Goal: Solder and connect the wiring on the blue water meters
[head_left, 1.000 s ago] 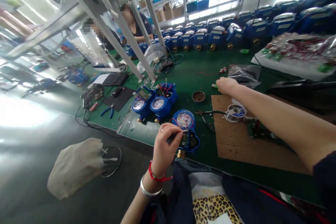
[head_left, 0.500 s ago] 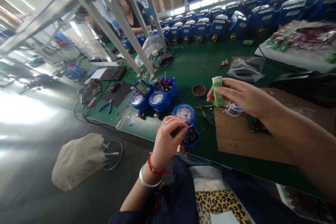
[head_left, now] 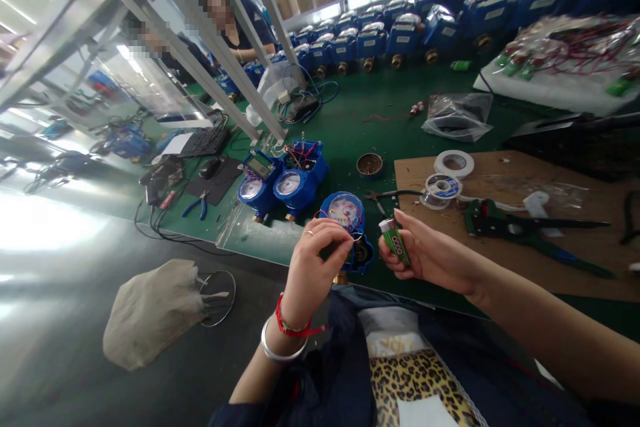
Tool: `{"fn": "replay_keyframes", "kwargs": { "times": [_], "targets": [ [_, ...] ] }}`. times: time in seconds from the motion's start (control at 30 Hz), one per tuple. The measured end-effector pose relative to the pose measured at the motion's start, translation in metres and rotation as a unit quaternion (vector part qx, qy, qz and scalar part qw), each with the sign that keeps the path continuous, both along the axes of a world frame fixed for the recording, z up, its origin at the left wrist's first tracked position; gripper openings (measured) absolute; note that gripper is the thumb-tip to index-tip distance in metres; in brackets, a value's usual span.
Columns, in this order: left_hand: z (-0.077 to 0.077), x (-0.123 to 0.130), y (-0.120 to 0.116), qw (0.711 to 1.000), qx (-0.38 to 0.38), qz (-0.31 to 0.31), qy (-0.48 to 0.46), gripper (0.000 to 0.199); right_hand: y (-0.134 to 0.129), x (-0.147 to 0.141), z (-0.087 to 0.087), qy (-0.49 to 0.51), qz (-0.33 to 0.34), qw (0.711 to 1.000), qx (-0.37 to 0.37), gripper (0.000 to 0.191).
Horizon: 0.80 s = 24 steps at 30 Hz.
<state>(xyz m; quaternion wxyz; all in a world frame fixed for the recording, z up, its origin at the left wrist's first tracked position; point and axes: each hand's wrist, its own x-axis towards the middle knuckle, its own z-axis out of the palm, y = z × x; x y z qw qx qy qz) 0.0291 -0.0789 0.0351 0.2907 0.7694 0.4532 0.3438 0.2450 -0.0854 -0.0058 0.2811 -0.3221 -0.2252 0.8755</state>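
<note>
My left hand point(head_left: 320, 260) pinches thin wires over a blue meter point(head_left: 344, 208) that lies at the table's front edge, its lower compartment uncovered. A pale wire end sticks out past the fingertips toward the right. In my right hand point(head_left: 417, 247) is a green lighter point(head_left: 395, 243), its white top tilted up toward the left, close to the wire end but apart from it. Two more blue meters stand to the left, one with a display point(head_left: 260, 165), the other with red wires in its open box point(head_left: 303, 170).
Cutters point(head_left: 381, 202), a round tin point(head_left: 369, 165), a solder spool point(head_left: 441, 188), a tape roll point(head_left: 454, 163) and green-handled pliers point(head_left: 510, 223) lie around the right side. Blue meters point(head_left: 371, 41) line the back. A person point(head_left: 245, 33) sits beyond the metal posts.
My right hand has come down and left with the lighter, from above the cardboard to beside the meter. The spool and pliers now show fully. My left hand keeps its pinch.
</note>
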Motion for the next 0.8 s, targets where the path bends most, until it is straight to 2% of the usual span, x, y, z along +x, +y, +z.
{"fn": "replay_keyframes", "kwargs": {
  "times": [0.27,0.4,0.53,0.67,0.73,0.8],
  "targets": [
    [-0.007,-0.002,0.001,1.0,0.0,0.024,-0.008,0.01,0.003,0.003,0.002,-0.02,0.01,0.999,-0.028,0.063],
    [-0.009,-0.006,0.003,0.999,0.0,0.031,-0.019,0.01,-0.002,0.002,0.005,-0.035,-0.022,0.999,0.001,0.052],
    [-0.006,-0.007,0.004,1.0,0.009,0.012,-0.019,0.01,-0.013,-0.001,0.008,-0.068,-0.061,0.996,0.015,0.039],
    [-0.004,-0.008,0.003,1.0,0.017,-0.006,-0.019,0.009,-0.022,0.0,0.01,-0.081,-0.021,0.995,0.054,0.026],
    [-0.004,-0.008,0.004,1.0,0.018,-0.009,-0.02,0.009,-0.024,0.001,0.011,-0.091,0.011,0.993,0.069,0.025],
    [-0.004,-0.008,0.004,1.0,0.018,-0.007,-0.022,0.01,-0.024,0.0,0.012,-0.089,0.011,0.993,0.07,0.024]
  ]
}}
